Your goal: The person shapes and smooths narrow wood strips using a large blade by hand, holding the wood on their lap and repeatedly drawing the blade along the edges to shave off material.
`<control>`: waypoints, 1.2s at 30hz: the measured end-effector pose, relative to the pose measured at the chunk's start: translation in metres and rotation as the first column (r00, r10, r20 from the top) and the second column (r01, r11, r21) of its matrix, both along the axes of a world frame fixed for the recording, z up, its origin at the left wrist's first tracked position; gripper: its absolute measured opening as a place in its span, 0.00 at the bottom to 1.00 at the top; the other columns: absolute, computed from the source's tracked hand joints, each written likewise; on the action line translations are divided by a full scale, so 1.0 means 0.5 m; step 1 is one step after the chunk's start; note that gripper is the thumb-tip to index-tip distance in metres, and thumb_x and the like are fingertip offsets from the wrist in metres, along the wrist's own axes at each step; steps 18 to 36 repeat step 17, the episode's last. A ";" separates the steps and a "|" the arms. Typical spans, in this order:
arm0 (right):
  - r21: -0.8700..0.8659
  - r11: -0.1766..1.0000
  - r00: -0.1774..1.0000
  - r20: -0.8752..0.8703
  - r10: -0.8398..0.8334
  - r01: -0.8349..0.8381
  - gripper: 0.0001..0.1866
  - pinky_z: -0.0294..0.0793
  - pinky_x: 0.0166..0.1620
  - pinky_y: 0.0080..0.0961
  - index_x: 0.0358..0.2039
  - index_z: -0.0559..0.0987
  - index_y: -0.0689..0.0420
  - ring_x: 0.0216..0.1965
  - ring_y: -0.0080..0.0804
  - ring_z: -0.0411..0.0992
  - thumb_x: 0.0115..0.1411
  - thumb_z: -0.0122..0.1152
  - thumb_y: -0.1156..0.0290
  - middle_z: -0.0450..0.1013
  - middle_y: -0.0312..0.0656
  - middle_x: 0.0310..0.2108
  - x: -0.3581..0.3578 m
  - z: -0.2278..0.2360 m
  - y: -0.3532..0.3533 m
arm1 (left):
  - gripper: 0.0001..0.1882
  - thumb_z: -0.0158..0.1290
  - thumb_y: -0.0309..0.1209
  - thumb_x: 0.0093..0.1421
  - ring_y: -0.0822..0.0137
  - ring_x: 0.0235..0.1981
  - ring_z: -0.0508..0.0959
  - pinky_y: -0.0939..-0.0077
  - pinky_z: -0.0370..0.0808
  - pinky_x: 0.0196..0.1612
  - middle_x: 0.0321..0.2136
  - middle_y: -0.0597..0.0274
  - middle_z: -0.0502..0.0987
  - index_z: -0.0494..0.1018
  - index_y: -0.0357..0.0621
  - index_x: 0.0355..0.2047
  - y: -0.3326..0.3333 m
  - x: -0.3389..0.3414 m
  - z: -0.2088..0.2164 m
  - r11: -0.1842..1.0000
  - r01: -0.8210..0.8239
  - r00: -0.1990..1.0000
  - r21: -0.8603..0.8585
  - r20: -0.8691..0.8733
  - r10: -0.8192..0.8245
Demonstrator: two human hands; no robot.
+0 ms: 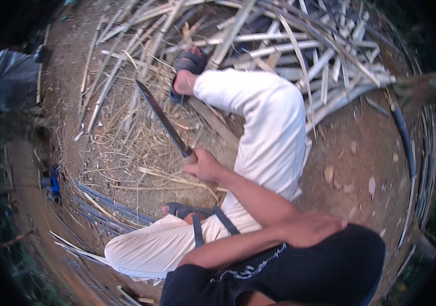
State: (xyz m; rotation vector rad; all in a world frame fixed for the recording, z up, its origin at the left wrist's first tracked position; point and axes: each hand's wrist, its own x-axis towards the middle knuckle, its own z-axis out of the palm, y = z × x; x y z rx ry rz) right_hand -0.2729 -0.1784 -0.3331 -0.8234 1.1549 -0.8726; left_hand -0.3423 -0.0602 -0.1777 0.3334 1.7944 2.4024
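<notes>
1. Your right hand (203, 166) has a closed grip around the handle of the long knife (162, 117). The dark blade runs up and away to the left, over the dry shavings (126, 148) on the ground (361, 153).
2. Your left hand (310, 228) holds no tool. It lies across your right upper arm, by the black sleeve (340, 265). I cannot tell whether its fingers clasp the arm or only rest there.
3. The blade passes close to your far foot in its dark sandal (190, 64), and the bent knee in white trousers (269, 117) sits just beside your knife hand. I judge these the main hazards, so aim the edge away from the leg and swing only into open ground.
4. Wrap the whole handle firmly, with the wrist in line with the forearm, so the point does not wander.
5. Your near foot (182, 210) is tucked close under the knife arm, so mind it on any downward stroke.
6. The knife handle is buried in your fist, so its shape and length are unreadable.
7. It is hard to make out whether the blade tip touches the shavings or hangs above them.
8. The heap of split bamboo slats (299, 51) is bent by the lens and cut off at the top edge.
9. The small blue object (50, 184) at the left rim is too small to identify, and the rim beyond it is dark.
</notes>
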 end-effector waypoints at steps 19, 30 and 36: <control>0.068 0.997 0.972 -0.227 0.052 -0.037 0.18 0.78 0.42 0.41 0.35 0.77 0.62 0.35 0.47 0.80 0.45 0.67 0.65 0.78 0.55 0.32 0.003 -0.003 -0.007 | 0.38 0.50 0.47 0.66 0.51 0.70 0.57 0.55 0.44 0.73 0.68 0.45 0.58 0.57 0.29 0.66 -0.102 0.240 -0.001 0.996 0.040 0.861 0.076 0.503 -0.073; 0.068 0.997 0.972 -0.227 0.052 -0.037 0.18 0.78 0.42 0.41 0.35 0.77 0.62 0.35 0.47 0.80 0.45 0.67 0.65 0.78 0.55 0.32 0.003 -0.003 -0.007 | 0.38 0.50 0.47 0.66 0.51 0.70 0.57 0.55 0.44 0.73 0.68 0.45 0.58 0.57 0.29 0.66 -0.102 0.240 -0.001 0.996 0.040 0.861 0.076 0.503 -0.073; 0.068 0.997 0.972 -0.227 0.052 -0.037 0.18 0.78 0.42 0.41 0.35 0.77 0.62 0.35 0.47 0.80 0.45 0.67 0.65 0.78 0.55 0.32 0.003 -0.003 -0.007 | 0.38 0.50 0.47 0.66 0.51 0.70 0.57 0.55 0.44 0.73 0.68 0.45 0.58 0.57 0.29 0.66 -0.102 0.240 -0.001 0.996 0.040 0.861 0.076 0.503 -0.073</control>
